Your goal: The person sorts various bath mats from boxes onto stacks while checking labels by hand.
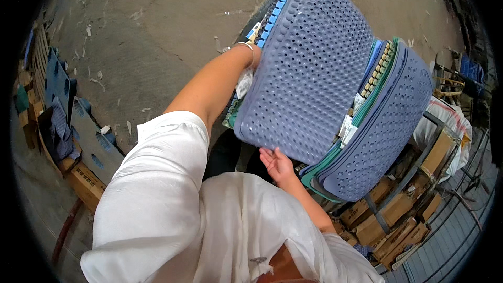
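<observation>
A blue-grey bath mat (309,73), covered in round bumps and small holes, lies on top of a stack in front of me. My left hand (255,56) reaches to the mat's left edge, its fingers hidden behind it. At the near edge is my right hand (277,165), palm up and fingers stretched out, with the fingertips close to or touching the mat's rim. To the right leans a second pile of mats (374,136), with green and blue ones under a blue-grey top one. White tags (347,128) show between the two piles.
Cardboard boxes (385,215) sit on a metal rack at the lower right, beside a white sack (443,131). More boxes (84,181) and grey-blue panels (97,136) stand at the left. White scraps litter the brown floor (162,26).
</observation>
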Motion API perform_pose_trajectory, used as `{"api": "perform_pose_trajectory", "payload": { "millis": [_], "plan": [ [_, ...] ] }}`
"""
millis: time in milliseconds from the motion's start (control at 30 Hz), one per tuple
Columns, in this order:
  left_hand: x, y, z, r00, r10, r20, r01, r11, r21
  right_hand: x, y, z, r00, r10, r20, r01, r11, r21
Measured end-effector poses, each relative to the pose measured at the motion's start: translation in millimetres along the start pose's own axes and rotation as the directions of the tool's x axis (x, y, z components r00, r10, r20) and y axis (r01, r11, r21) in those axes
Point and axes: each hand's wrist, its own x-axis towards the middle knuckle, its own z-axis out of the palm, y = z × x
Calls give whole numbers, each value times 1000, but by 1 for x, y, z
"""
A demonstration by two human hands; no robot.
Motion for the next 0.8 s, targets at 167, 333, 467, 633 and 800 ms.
{"api": "perform_pose_trajectory", "payload": {
  "millis": [167, 333, 467, 633, 800],
  "plan": [
    [-71, -8, -14, 920, -284, -271, 223, 946, -233, -10, 8, 6, 999, 20, -38, -37, 853, -520],
    [-155, 70, -13, 924, -383, -4, 31, 86, -996, -104, -50, 84, 900, -324, 291, 434, 710, -554],
    [-227, 157, -49, 969, -247, 12, -56, -264, -963, -189, -98, 153, 701, -538, 468, 665, 259, -700],
    [-337, 205, -116, 927, 366, -86, -32, -151, -988, -307, -135, 146, 739, -494, 459, 672, 490, -555],
    [-403, 251, -125, 728, 685, 1, -48, 53, -997, -391, -127, 121, 674, -539, 506, 739, 506, -444]
  ]
}}
